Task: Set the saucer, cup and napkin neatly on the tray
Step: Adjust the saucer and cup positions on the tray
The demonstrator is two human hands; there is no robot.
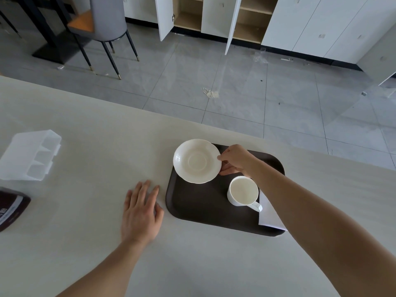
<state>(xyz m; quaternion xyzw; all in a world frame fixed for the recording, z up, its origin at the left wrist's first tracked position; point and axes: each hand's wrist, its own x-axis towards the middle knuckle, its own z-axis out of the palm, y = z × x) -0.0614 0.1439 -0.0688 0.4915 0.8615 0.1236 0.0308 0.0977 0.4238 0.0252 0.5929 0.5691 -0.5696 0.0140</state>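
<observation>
A dark brown tray [203, 206] lies on the pale table. My right hand [235, 160] pinches the right rim of a white saucer [197, 161], held over the tray's far left corner and overhanging its edge. An empty white cup [243, 190] stands upright on the tray, handle pointing toward me and right. A white napkin [267, 215] lies on the tray's right side, partly under the cup and my right forearm. My left hand [141, 213] rests flat on the table just left of the tray, fingers spread.
A clear plastic compartment box [30, 155] sits at the table's left. A dark brown packet [10, 211] lies at the left edge. The table's far edge runs just behind the tray; beyond are grey floor tiles, a chair and open cabinets.
</observation>
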